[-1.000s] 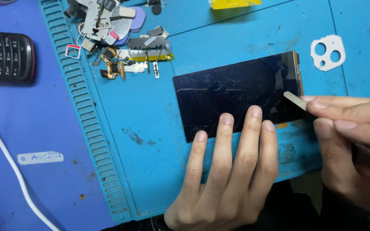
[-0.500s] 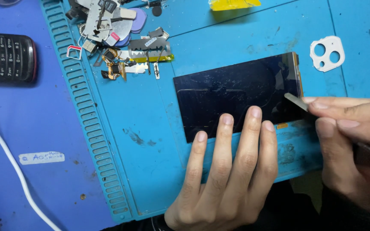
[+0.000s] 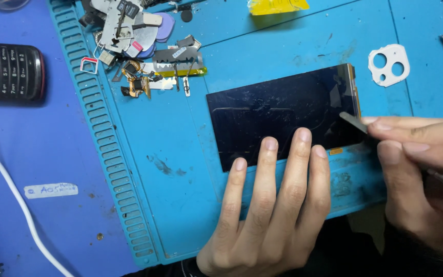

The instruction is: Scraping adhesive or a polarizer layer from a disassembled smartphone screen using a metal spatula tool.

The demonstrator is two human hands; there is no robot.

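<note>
A dark rectangular phone screen panel (image 3: 278, 110) lies flat on a teal repair mat (image 3: 190, 169). My left hand (image 3: 270, 205) rests flat on the mat, with its fingertips pressing the panel's near edge. My right hand (image 3: 416, 169) comes in from the right and pinches a thin metal tool (image 3: 354, 122). The tool's flat tip touches the panel near its right end.
A pile of small phone parts, flex cables and metal shields (image 3: 139, 46) sits at the mat's far left. A white camera-lens frame (image 3: 388, 64) lies to the far right. A black keypad phone (image 3: 6, 72) and a white cable (image 3: 11, 195) lie on the blue surface at left.
</note>
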